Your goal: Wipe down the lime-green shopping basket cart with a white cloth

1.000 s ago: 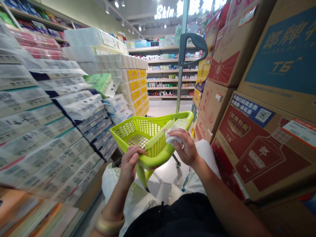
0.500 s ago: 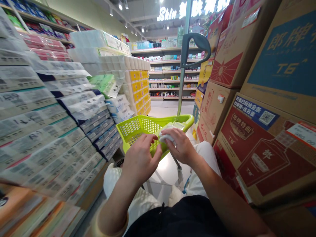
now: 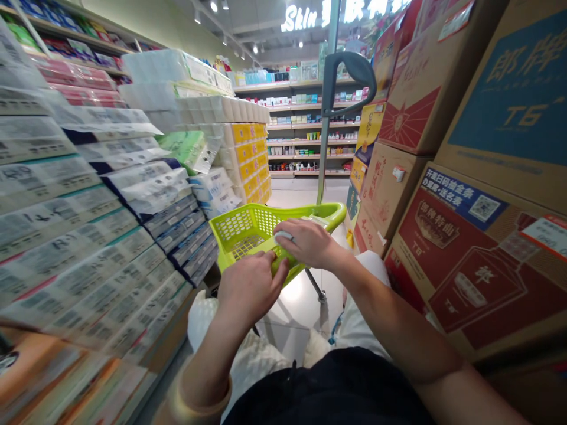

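Note:
A lime-green plastic shopping basket (image 3: pixel 239 227) on wheels stands in the aisle in front of me, its grey pull handle (image 3: pixel 343 82) raised on a pole. My right hand (image 3: pixel 305 242) lies over the basket's near rim with its fingers closed on a small white cloth or wipe (image 3: pixel 283 236). My left hand (image 3: pixel 250 286) is just below and to the left, fingers curled against the basket's near edge. I cannot tell whether the left hand grips the rim or only touches it.
Stacked packs of tissue and toilet paper (image 3: pixel 88 195) line the left side. Large cardboard boxes (image 3: pixel 465 177) with red and blue print are piled on the right. Shelves of bottles (image 3: pixel 305 118) stand at the aisle's far end under a lit sign.
My right hand with the white cloth has moved left along the basket rim. My left hand rose from the basket's lower corner to its near edge.

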Available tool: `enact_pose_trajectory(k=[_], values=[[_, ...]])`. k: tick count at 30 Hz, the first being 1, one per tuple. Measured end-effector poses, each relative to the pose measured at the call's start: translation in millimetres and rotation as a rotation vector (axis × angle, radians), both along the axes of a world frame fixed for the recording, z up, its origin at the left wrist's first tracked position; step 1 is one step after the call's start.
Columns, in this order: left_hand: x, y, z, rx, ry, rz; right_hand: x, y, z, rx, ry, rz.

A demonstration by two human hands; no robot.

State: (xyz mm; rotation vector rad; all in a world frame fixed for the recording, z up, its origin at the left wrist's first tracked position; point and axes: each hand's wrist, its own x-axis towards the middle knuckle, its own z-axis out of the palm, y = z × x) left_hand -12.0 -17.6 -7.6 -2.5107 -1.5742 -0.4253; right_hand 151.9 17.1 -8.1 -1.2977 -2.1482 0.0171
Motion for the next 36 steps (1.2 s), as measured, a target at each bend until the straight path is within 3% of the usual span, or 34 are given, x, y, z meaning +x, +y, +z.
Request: enact_pose_trajectory(k=[5, 8, 15, 23, 30, 36], values=[[3.8, -5.3, -2.0, 0.01, 0.018, 0.006, 32.2, 21.0, 10.7, -0.146, -0.014, -0.19], [6.2, -8.4, -2.9, 0.022, 0.0, -0.001, 35.2, 23.2, 12.4, -0.161, -0.032, -0.253], [0.4, -18.8, -1.1, 0.026, 0.012, 0.007, 3.5, 1.2, 14.8, -0.169, -0.112, -0.045], [-9.3, -27.9, 1.3, 0.009, 0.013, 0.049, 27.0, 16.4, 24.0, -0.26, -0.175, -0.202], [-13.1, -24.1, 0.4, -0.013, 0.006, 0.061, -1.1, 1.3, 23.0, -0.282, -0.172, 0.0], [-16.3, -19.5, -0.4, -0.012, 0.0, 0.053, 33.5, 15.5, 15.2, -0.273, -0.097, -0.276]])
